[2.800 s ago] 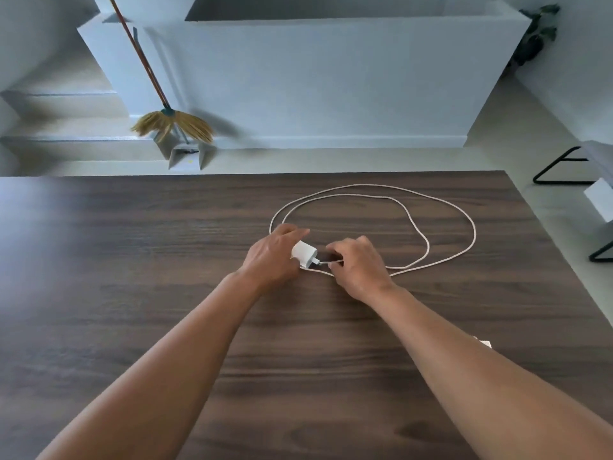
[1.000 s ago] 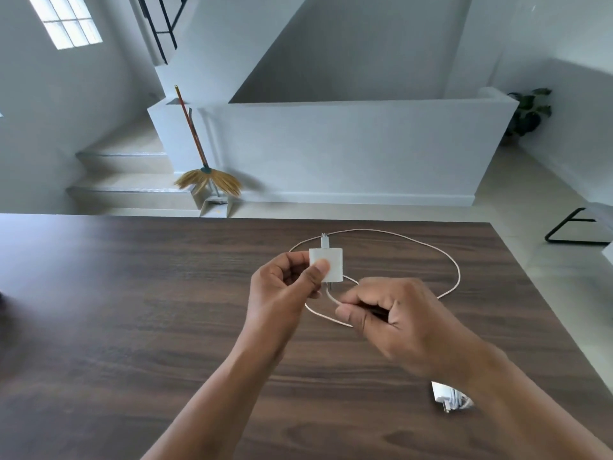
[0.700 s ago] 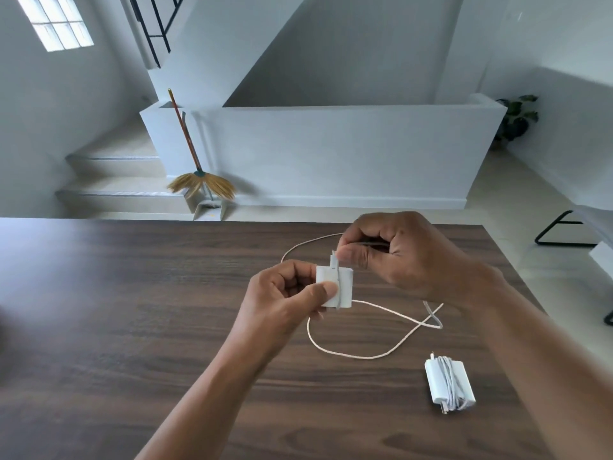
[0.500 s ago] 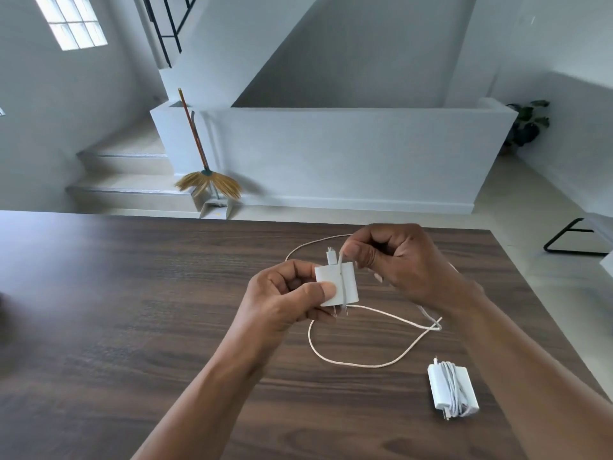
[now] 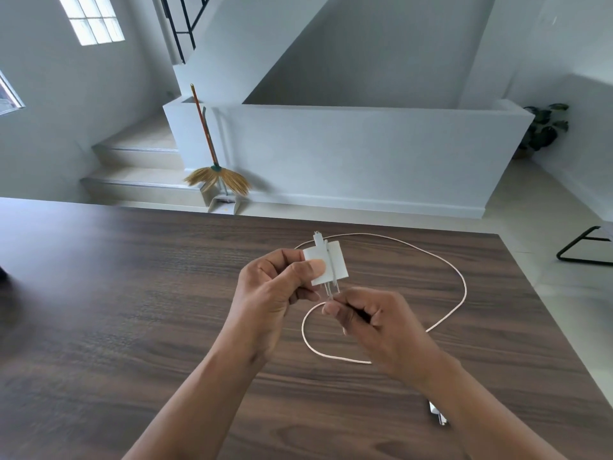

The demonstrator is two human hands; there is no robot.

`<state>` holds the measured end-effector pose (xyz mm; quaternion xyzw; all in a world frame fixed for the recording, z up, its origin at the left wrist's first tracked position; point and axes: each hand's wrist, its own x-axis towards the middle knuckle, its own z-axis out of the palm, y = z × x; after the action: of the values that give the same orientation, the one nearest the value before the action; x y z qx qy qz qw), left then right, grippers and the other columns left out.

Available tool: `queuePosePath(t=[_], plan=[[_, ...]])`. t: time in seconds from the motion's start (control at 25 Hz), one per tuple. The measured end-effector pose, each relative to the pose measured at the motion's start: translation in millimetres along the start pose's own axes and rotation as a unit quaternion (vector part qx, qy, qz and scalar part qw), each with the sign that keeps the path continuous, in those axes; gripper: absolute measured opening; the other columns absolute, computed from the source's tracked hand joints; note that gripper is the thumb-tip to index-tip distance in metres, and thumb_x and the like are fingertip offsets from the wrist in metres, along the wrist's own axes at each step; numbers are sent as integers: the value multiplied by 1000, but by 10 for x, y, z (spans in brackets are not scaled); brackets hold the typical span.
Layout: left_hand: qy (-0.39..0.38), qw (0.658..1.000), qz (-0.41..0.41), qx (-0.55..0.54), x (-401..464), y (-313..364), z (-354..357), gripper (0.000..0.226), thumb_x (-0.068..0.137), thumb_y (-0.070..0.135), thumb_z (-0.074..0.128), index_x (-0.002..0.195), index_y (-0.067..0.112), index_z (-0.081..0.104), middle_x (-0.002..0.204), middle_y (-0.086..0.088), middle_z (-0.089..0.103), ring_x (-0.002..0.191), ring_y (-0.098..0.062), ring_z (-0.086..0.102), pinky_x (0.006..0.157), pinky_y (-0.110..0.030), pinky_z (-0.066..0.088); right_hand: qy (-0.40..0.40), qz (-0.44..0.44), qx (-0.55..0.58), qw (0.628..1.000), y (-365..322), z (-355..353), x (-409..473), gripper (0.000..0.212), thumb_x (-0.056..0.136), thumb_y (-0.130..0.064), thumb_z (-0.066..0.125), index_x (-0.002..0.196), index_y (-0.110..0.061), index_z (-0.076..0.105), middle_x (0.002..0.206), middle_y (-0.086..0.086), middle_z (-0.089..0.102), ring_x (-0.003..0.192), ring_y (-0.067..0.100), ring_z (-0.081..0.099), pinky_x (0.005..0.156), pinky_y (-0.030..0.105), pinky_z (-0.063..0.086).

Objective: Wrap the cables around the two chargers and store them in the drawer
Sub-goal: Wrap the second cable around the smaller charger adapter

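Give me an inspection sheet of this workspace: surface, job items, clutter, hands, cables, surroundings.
Surface: dark wood-grain table.
Job's things: white charger held above the table, a couple of cable turns across it; second charger mostly hidden behind the right forearm, its state unclear.
Clutter: dark object at the left edge, cut off, cannot identify.
Hands: left hand grips the charger; right hand pinches the cable just below it.
Cables: white cable, mostly unwound, looping loosely on the table.
Surroundings: broom leaning on a low white wall, stairs, potted plant.
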<state>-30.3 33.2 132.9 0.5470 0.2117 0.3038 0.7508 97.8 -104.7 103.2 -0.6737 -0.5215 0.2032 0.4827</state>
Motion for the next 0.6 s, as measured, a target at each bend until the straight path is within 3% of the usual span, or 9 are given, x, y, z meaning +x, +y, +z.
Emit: queuePosePath(t=[0.16,0.24,0.32,0.44,0.6], plan=[[35,997,12,65,-18,-51,42,34,66,29,85,89,5,79,82,-13,76,70,-22,64,62,-26,57,-11,-62,-138,988,-189,-118,-159,42,105,-29,58,67,-15,47,60,-5,41,55,13,39,53,34,37],[42,992,31,113,-48,-81,64,27,74,23,83,94,4,78,82,-12,79,69,-18,68,62,-25,57,-34,-70,-173,982,-300,-208,-201,42,105,-27,59,66,-18,44,60,-8,41,57,14,41,54,26,34],[30,984,55,168,-82,-85,71,16,81,16,83,95,8,78,84,-10,80,69,-14,70,65,-27,59,-54,-63,-196,977,-428,-309,-221,40,103,-29,61,67,-18,49,60,-8,47,57,12,45,53,21,33],[-7,969,63,241,-151,-96,59,12,83,16,83,94,15,78,81,-7,80,69,-14,68,67,-34,58,-83,-38,-195,977,-699,-546,-151,35,100,-33,64,71,-15,59,63,-1,59,55,12,49,54,30,40],[-45,968,44,243,-289,-44,56,13,83,17,79,96,15,79,88,-14,80,73,-18,69,71,-44,60,-63,-56,-188,979,-885,-794,196,15,97,-33,69,88,-23,76,70,1,73,60,20,62,59,34,50]])
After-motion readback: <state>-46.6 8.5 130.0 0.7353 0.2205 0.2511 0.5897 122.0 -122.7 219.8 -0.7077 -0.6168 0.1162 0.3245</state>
